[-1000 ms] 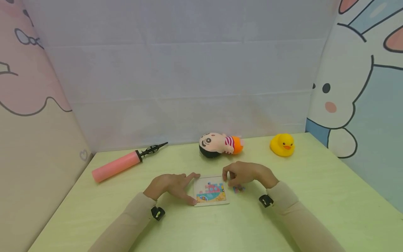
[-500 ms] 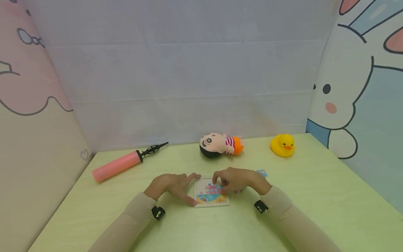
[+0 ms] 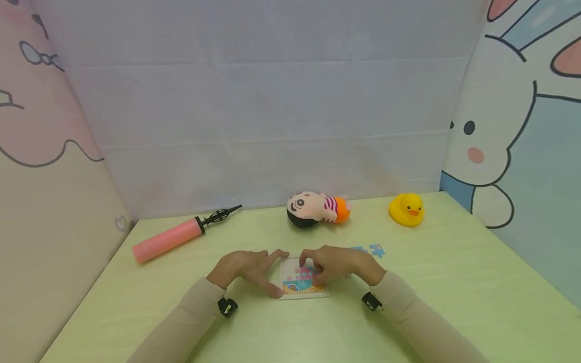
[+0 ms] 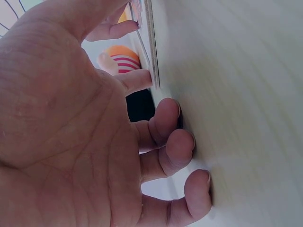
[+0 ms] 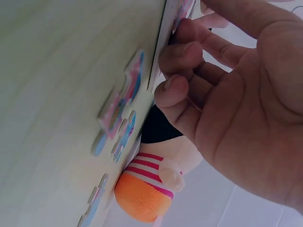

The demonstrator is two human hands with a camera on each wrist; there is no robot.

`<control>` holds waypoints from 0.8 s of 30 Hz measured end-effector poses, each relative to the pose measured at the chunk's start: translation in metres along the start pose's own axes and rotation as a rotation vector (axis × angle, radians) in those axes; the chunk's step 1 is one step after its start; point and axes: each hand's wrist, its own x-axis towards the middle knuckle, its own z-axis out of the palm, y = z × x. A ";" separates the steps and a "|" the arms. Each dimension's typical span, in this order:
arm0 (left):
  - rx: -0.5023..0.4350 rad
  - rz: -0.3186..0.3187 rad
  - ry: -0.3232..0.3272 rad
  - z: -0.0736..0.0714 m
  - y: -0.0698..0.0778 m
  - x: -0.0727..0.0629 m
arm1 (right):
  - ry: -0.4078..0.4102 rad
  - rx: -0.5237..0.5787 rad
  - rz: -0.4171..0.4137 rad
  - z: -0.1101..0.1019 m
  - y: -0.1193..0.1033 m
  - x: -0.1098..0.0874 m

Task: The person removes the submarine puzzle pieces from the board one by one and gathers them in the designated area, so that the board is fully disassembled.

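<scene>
The puzzle board (image 3: 288, 267), a light frame partly filled with a pink, teal and yellow picture, lies flat on the table. My left hand (image 3: 248, 268) holds it at its left side, thumb at the near corner and index finger at the far one. In the left wrist view the other fingers (image 4: 179, 145) rest loosely bent on the table. Over the board's right half, my right hand (image 3: 333, 263) has thumb and index finger curled about a pink puzzle piece (image 3: 306, 273), partly hidden by them. Its remaining fingers (image 5: 180, 56) are folded beside the board's edge.
Loose puzzle pieces (image 3: 376, 250) lie right of the board, some behind the right hand; several pieces (image 5: 124, 97) show in the right wrist view. Farther back are a doll (image 3: 313, 207), a yellow rubber duck (image 3: 407, 209) and a pink hand pump (image 3: 170, 239).
My right hand has moved left from the board's right edge to over its picture, uncovering loose pieces behind it. The left hand has stayed on the board.
</scene>
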 end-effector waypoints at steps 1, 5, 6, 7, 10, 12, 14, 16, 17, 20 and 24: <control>0.001 0.000 0.001 0.000 0.000 0.000 | 0.001 0.002 0.005 0.000 0.000 0.000; 0.005 0.002 0.005 0.000 0.000 0.000 | 0.001 0.007 0.018 0.001 0.000 0.001; 0.007 0.003 0.006 0.000 0.000 0.000 | 0.001 0.007 0.017 0.001 0.000 0.001; 0.007 0.003 0.006 0.000 0.000 0.000 | 0.001 0.008 0.017 0.001 0.000 0.001; 0.006 0.005 0.011 0.000 0.000 0.000 | 0.006 0.015 0.015 0.001 0.000 0.001; 0.003 0.009 0.011 0.000 -0.001 0.001 | 0.009 0.015 0.014 0.001 -0.001 0.001; 0.000 0.010 0.012 0.000 -0.001 0.001 | 0.010 0.015 0.015 0.002 -0.001 0.001; -0.001 0.011 0.011 0.001 -0.002 0.001 | 0.012 0.004 0.014 0.002 -0.001 0.002; 0.000 0.010 0.011 0.001 -0.002 0.001 | 0.012 0.000 0.015 0.002 0.000 0.002; -0.003 0.011 0.010 0.001 -0.002 0.001 | 0.012 -0.017 0.015 0.003 0.000 0.003; -0.003 0.012 0.006 0.001 -0.001 0.001 | 0.013 -0.031 0.016 0.005 0.001 0.003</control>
